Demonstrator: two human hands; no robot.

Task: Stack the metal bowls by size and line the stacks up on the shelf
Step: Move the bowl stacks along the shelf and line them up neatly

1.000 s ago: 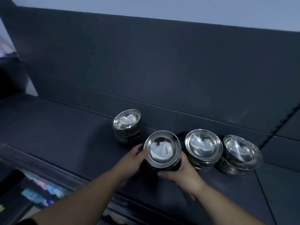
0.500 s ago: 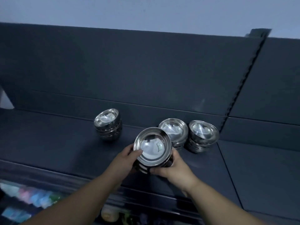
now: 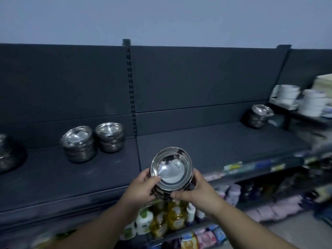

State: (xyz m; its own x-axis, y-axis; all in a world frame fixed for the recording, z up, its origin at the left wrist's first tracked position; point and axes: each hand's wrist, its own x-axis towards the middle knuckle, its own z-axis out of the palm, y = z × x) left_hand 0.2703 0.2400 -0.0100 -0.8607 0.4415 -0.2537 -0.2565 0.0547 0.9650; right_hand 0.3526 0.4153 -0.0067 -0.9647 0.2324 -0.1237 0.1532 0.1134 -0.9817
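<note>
We hold a small stack of shiny round metal bowls [image 3: 171,169] in the air, right at the front edge of the dark grey shelf [image 3: 224,141]. Our left hand [image 3: 142,187] grips the left side with the thumb at the top rim. Our right hand [image 3: 196,193] wraps round the right side and the bottom. On the left part of the shelf, a wide stack of metal bowls [image 3: 79,144] and a narrower stack [image 3: 110,137] stand just beside each other. A far stack of metal bowls [image 3: 259,115] sits at the right end, near some white dishes [image 3: 289,97]. We think the job now is to carry our stack to its place in the row. To do it well, we should hold it level with both hands, so no bowl slides out. We should set it down flat, close to a stack and in line with it, and let go only when nothing wobbles. Bottles [image 3: 161,220] stand on the lower shelf under our hands, so a dropped bowl could knock them.
</note>
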